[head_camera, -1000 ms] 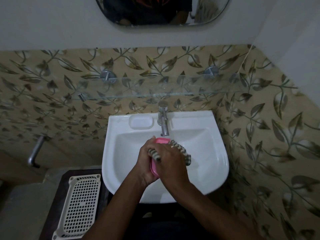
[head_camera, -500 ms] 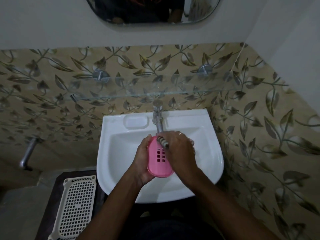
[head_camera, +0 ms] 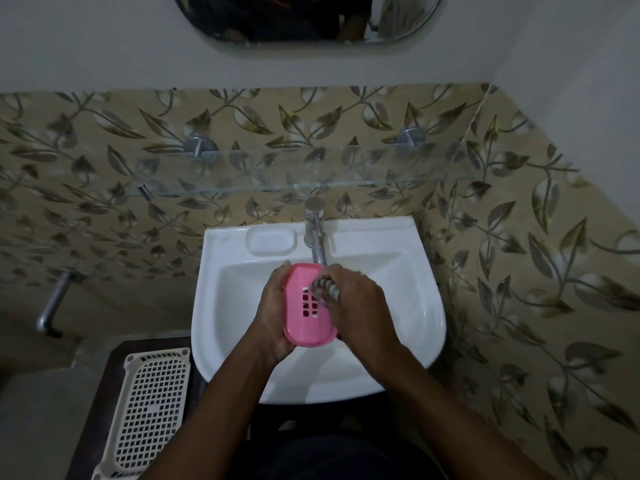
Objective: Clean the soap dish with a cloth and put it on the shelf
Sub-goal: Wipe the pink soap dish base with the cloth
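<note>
Head view looks down on a corner of wall tiles (head_camera: 519, 271) printed with a leaf pattern, and plain white wall above them. A white basin (head_camera: 426, 306) is fixed against the tiles. Over it a glass shelf (head_camera: 346, 171) runs along the wall on two round metal brackets (head_camera: 200, 147). The lower edge of a mirror (head_camera: 304, 15) shows at the top of the frame. Low on the left a cream perforated tray (head_camera: 149, 410) lies on a dark surface (head_camera: 100, 393), just beside the basin's rim. A metal pipe (head_camera: 52, 303) sticks out of the wall further left.

Both forearms reach in from the bottom and meet above the bowl of the basin. The left hand (head_camera: 273, 313) holds the pink soap dish (head_camera: 304, 306), its fingers curled round the dish's left long edge and its palm under the near end. The right hand (head_camera: 360, 306) is closed around a bunched cloth (head_camera: 325, 287) with dark and light stripes and presses it against the far part of the dish, beside the drain slots. The dish has its slotted face turned to the camera. It is held in the air over the bowl, just in front of the spout of the chrome tap (head_camera: 316, 233) and well below the shelf. A moulded soap recess (head_camera: 272, 239) sits in the basin's back ledge, left of the tap.
</note>
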